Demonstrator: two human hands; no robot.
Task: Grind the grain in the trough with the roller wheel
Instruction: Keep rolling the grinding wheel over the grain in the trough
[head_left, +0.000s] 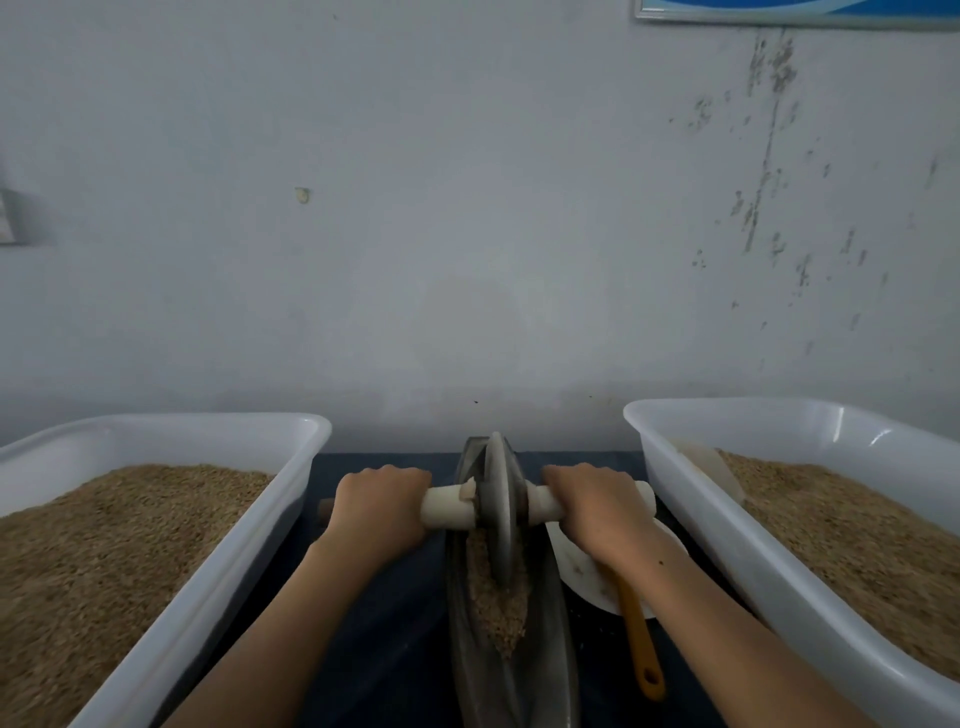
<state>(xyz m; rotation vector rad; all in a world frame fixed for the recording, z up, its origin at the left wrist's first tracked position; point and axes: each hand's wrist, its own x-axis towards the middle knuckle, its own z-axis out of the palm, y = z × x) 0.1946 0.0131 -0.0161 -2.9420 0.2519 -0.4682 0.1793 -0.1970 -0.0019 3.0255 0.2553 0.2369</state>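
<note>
A grey metal roller wheel (497, 506) stands upright in the narrow dark trough (548, 654), toward its far end. A pale axle handle (448, 506) runs through the wheel to both sides. My left hand (378, 506) grips the handle left of the wheel. My right hand (597, 504) grips it right of the wheel. Tan crushed grain (496, 608) lies in the trough in front of the wheel, on the near side.
A white tub (218, 587) filled with grain stands on the left and another white tub (727, 525) with grain on the right. A white plate (587, 577) with an orange-handled tool (641, 649) lies under my right forearm. A grey wall stands close behind.
</note>
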